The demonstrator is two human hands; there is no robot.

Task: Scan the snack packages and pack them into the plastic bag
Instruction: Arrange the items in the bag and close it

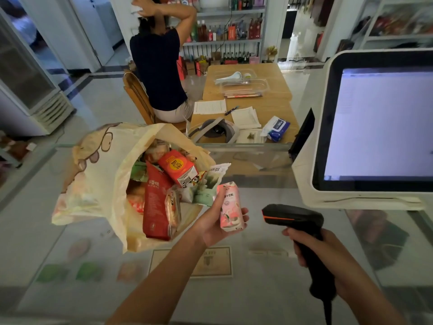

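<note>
"Pink rectangular drink carton (230, 207): where is it, and how does it handle?"

"Held up in my left hand (215, 228), beside the full cream plastic bag (93, 184). Probably light, stiff, slick; grip its sides. My right hand (314, 245) grasps the black handheld scanner (293, 216)."

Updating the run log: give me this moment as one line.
left hand holds pink pack | right hand grips scanner, aimed at pack | bag open, snacks inside | step: scanning

I'm holding a small pink drink carton (230, 207): glossy coated paper; my black pistol-shaped scanner w/ orange stripe (295, 218): matt plastic; the cream printed bag (93, 184): thin, crinkly plastic; the clear countertop (35, 242): smooth, reflective glass.
</note>
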